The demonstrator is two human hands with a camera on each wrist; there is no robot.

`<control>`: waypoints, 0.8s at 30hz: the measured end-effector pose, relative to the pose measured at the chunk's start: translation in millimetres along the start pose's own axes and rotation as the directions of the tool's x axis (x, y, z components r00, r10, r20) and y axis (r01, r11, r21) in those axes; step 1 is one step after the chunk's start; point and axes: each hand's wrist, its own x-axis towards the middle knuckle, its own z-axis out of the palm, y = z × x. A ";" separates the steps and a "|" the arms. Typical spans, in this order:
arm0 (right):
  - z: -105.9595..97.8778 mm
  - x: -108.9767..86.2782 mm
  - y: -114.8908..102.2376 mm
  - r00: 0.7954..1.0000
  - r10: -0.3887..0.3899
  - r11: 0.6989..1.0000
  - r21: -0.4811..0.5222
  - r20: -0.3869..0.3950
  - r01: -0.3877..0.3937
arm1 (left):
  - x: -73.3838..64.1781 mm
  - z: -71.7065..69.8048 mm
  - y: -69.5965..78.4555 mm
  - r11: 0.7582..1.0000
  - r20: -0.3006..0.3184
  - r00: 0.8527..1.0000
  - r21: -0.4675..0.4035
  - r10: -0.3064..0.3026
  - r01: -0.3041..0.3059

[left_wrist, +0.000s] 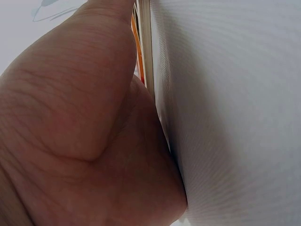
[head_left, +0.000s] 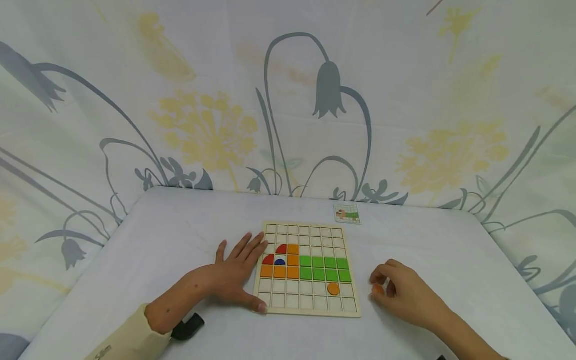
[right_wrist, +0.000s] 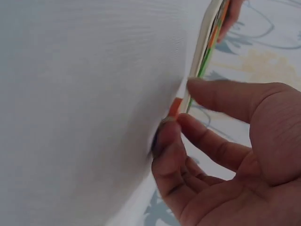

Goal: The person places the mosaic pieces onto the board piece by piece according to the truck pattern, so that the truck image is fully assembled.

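Observation:
A wooden grid board (head_left: 310,302) lies on the table, filled in part with orange, red, blue and green pieces. My left hand (head_left: 236,277) is spread flat beside it, fingertips and thumb touching the board's left edge; its palm (left_wrist: 70,108) fills the left wrist view. To the right of the board, my right hand (head_left: 407,295) holds a small orange piece (head_left: 378,289) between curled fingers, close above the cloth. The right wrist view shows part of this orange piece (right_wrist: 175,108) at the fingertips. A round orange piece (head_left: 333,289) sits in a cell below the green squares (head_left: 318,274).
Behind the board's right corner lies a small pattern card (head_left: 347,214) with a coloured grid picture. White cloth (head_left: 216,215) covers the table, and a flower-printed curtain (head_left: 292,100) rises at its back. A black strap piece (head_left: 189,327) shows under the left wrist.

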 end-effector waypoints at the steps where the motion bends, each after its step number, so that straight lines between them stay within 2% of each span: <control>1: -1.0 -1.4 2.8 1.000 0.002 1.000 0.012 0.006 -0.002 | 0.1 0.0 -0.2 1.000 0.000 1.000 0.001 0.001 -0.001; 5: -3.9 -2.8 7.6 0.998 0.026 0.998 0.060 0.053 -0.030 | -2.5 -4.4 3.3 1.000 0.011 1.000 -0.005 0.006 -0.006; 10: -2.2 4.4 -1.1 0.997 0.024 0.992 0.122 0.075 -0.033 | -4.3 -5.9 4.8 1.000 0.003 1.000 -0.006 0.014 -0.014; 12: 0.9 10.8 -9.7 0.998 0.002 0.986 0.166 0.070 -0.014 | -4.3 -5.8 4.1 1.000 0.003 1.000 -0.002 0.012 -0.012; 17: 14.6 30.4 -38.7 0.992 -0.114 0.959 0.264 0.047 0.098 | -2.6 -1.9 -0.7 1.000 -0.005 1.000 -0.012 0.023 -0.023; 24: 42.0 60.9 -78.9 0.981 -0.192 0.936 0.308 0.039 0.171 | -1.9 -2.9 2.0 1.000 0.004 1.000 -0.014 0.015 -0.015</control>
